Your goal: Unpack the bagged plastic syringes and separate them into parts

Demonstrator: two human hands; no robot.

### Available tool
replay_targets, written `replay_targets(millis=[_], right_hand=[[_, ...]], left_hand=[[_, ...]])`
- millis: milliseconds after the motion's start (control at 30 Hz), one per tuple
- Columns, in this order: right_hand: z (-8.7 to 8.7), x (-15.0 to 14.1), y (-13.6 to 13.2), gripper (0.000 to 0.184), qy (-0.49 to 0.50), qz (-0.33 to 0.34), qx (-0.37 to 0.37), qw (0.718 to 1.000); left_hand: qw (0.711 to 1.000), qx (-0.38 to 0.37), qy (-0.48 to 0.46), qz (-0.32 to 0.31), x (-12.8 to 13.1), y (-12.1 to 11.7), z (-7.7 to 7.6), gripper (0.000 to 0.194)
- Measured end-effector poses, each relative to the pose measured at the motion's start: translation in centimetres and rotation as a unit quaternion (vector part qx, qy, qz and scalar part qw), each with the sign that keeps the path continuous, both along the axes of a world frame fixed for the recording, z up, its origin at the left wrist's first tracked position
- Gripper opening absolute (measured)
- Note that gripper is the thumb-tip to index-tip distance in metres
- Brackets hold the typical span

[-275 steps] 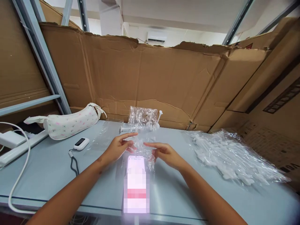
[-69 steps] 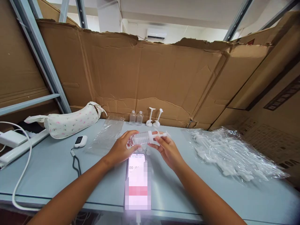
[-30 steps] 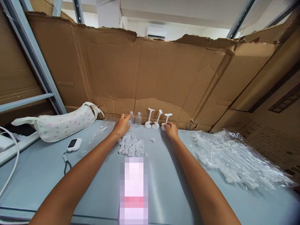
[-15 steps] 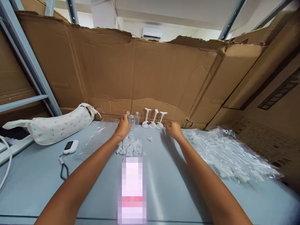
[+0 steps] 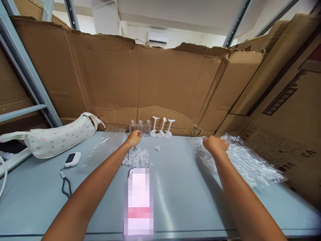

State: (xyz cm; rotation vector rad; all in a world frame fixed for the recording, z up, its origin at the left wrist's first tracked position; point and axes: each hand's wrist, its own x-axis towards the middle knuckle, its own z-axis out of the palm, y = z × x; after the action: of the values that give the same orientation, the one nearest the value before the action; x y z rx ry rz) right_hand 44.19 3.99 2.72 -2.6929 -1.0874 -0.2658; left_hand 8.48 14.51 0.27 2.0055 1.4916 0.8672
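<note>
My left hand (image 5: 134,137) is closed, fingers pressed together, just in front of a row of three clear bottles (image 5: 146,128). Whatever may be in its fingers is hidden. Right of the bottles stand three white T-topped pump-like pieces (image 5: 160,128) on round bases. A pile of small white plastic caps or cones (image 5: 137,157) lies below my left hand, and a single white piece (image 5: 156,148) sits apart from it. My right hand (image 5: 215,144) is over the left end of a clear plastic bag (image 5: 247,164) of white parts, its fingers curled, their contents hidden.
A phone with a blurred screen (image 5: 138,201) lies at the front. On the left are a flat clear bag (image 5: 104,147), a small white device with a strap (image 5: 73,159) and a floral fabric pouch (image 5: 62,135). Cardboard (image 5: 173,80) walls the back and right.
My right hand has moved right, from beside the white pump-like pieces to the bag of parts. My left hand has come down from the bottles, which now stand in a row.
</note>
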Motion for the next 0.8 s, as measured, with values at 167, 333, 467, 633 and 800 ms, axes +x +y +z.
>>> replay_targets(millis=[167, 333, 467, 633, 800], right_hand=[[-1.4, 0.9, -0.2, 0.05, 0.019, -0.014, -0.008, 1.0], [-2.4, -0.5, -0.6, 0.046, 0.021, 0.088, -0.001, 0.996], [-2.4, -2.0, -1.0, 0.041, 0.067, 0.204, 0.02, 0.976], [-1.5, -3.8, -1.8, 0.043, 0.176, 0.374, -0.012, 0.91], [-0.6, -4.7, -2.0, 0.025, 0.174, 0.407, -0.049, 0.895]], left_hand=[[0.999, 0.013, 0.001, -0.04, -0.3, -1.6, 0.5, 0.026], [0.994, 0.033, 0.014, -0.099, -0.6, -4.2, 1.3, 0.028], [0.99, 0.041, 0.022, -0.135, -0.8, -6.5, 1.8, 0.028], [0.979, 0.056, 0.036, -0.193, -0.2, -9.3, 2.2, 0.028], [0.946, 0.1, 0.035, -0.305, 1.8, -12.3, 2.7, 0.025]])
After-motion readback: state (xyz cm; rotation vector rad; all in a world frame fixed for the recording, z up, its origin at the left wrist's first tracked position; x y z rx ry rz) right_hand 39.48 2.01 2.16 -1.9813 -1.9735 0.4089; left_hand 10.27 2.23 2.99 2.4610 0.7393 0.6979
